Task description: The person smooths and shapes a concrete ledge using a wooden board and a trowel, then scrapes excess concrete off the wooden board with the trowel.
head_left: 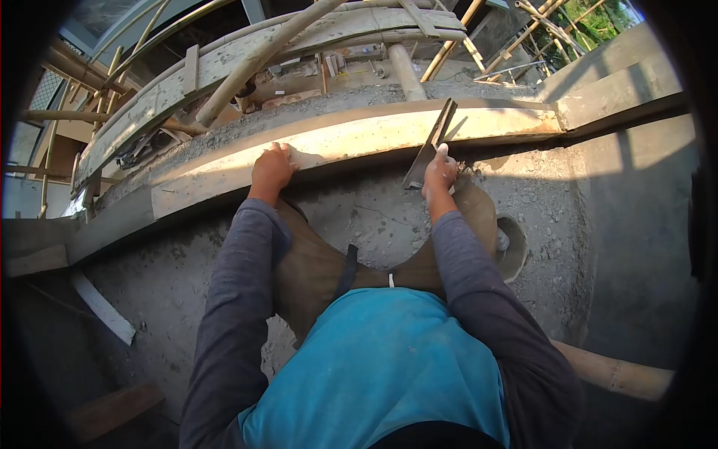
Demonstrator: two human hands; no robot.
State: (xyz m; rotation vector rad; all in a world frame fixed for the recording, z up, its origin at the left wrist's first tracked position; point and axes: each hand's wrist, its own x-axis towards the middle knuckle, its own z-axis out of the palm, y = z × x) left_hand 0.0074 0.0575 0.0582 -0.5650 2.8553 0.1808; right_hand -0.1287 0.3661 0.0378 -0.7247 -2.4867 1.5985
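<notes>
My left hand point(274, 170) is on a long, pale wooden board point(351, 142) along the ledge in front of me, its fingers curled over the board. In my right hand point(440, 173) is a plastering trowel point(420, 166), gripped with the thumb up. Its long flat blade is tilted and seen nearly edge-on, with the upper end over the sunlit board. My fingers hide the trowel's handle. Between my knees lies a rough grey cement surface point(374, 217) with crumbs of mortar on it.
A round pipe opening point(512, 247) is beside my right knee. Bamboo poles point(262, 63) and a curved plank point(299, 37) cross beyond the ledge, above a lower level with rubble. A white strip point(103, 308) lies at left; a bamboo pole point(617, 373) lies at lower right.
</notes>
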